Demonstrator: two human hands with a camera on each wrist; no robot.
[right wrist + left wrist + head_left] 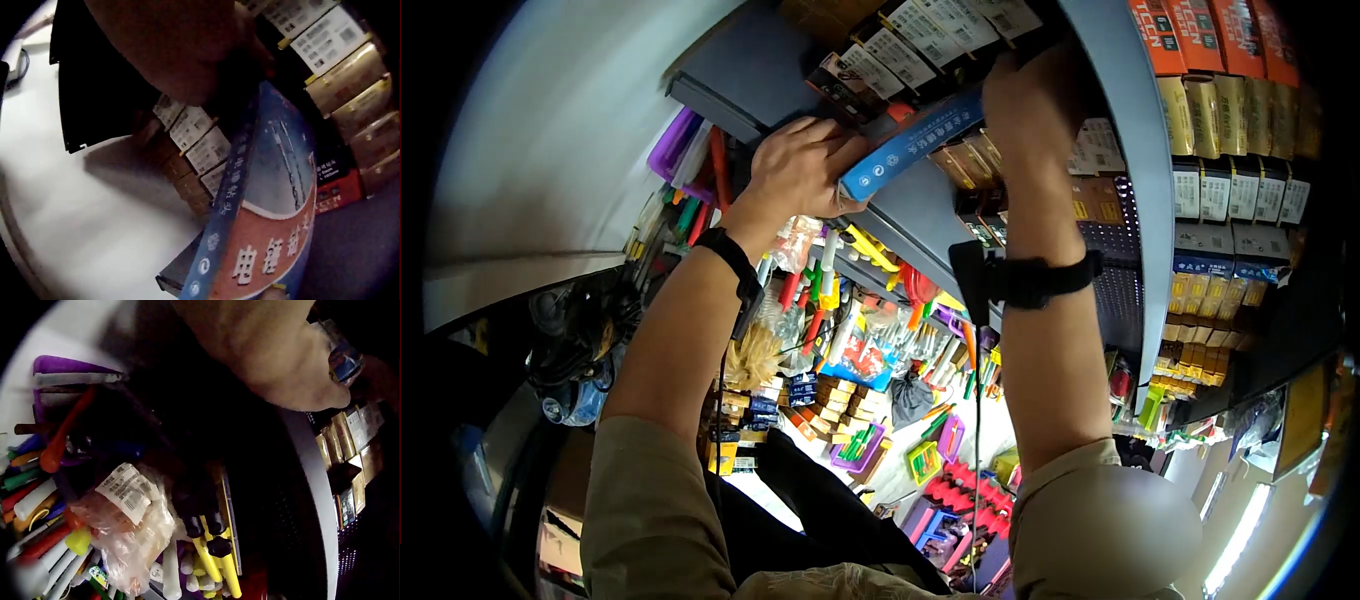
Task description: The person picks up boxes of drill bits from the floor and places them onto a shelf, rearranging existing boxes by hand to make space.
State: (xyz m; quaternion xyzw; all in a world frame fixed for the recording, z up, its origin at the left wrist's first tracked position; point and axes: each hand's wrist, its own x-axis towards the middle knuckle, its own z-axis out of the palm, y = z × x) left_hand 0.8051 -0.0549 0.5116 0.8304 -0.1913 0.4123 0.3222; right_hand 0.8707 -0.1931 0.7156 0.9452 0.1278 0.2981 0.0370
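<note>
A flat blue box point(910, 145) with white lettering and a picture of drill bits is tilted across the grey shelf. My left hand point(805, 165) grips its near end, and in the right wrist view a fingertip point(274, 292) shows on its printed face. My right hand point(1030, 110) reaches deep between the shelves at the far end of this box, overlapping it. Its fingers are hidden in shadow there. Behind the box stand small boxes with white barcode labels point(900, 55). Brown boxes point(970, 160) lie just under the right hand.
A grey shelf edge point(1120, 150) runs along the right, with stacked boxes point(1230, 190) beyond it. Below hang yellow-handled tools point(865, 245) and a clear plastic bag point(134, 519). Crowded goods, including a purple basket point(860, 448), fill the lower area.
</note>
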